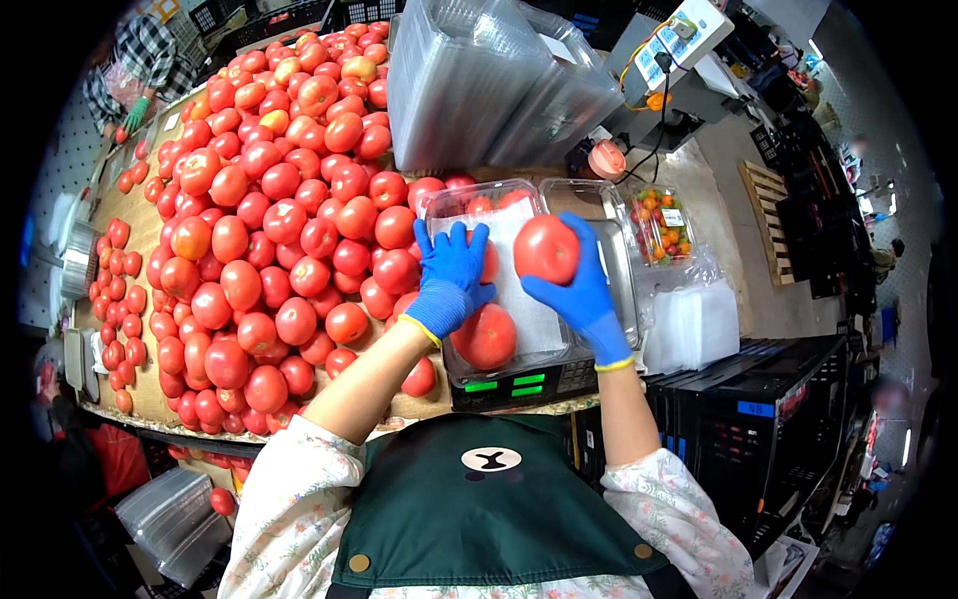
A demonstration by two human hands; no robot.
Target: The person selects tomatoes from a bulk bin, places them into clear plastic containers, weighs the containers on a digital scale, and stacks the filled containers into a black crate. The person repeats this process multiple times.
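Note:
My right hand (587,292), in a blue knit glove, grips a large red tomato (546,250) above the right part of a clear plastic clamshell tray (554,346). My left hand (453,273), gloved alike, reaches over the tray's left side. Its thumb and index finger lie around another tomato (490,260), mostly hidden by the hand. One more tomato (485,337) sits in the tray's near left corner, and two show at its far end. A white liner sheet (528,318) covers the tray's bottom. Under the tray is a digital scale (516,391) with lit green displays.
A big heap of tomatoes (284,221) spreads to the left. Tall stacks of clear trays (468,86) stand behind. On the right lie a pack of cherry tomatoes (661,224), white sheets (692,326) and black crates (748,427). A power strip (685,41) hangs above; a co-worker (142,64) is far left.

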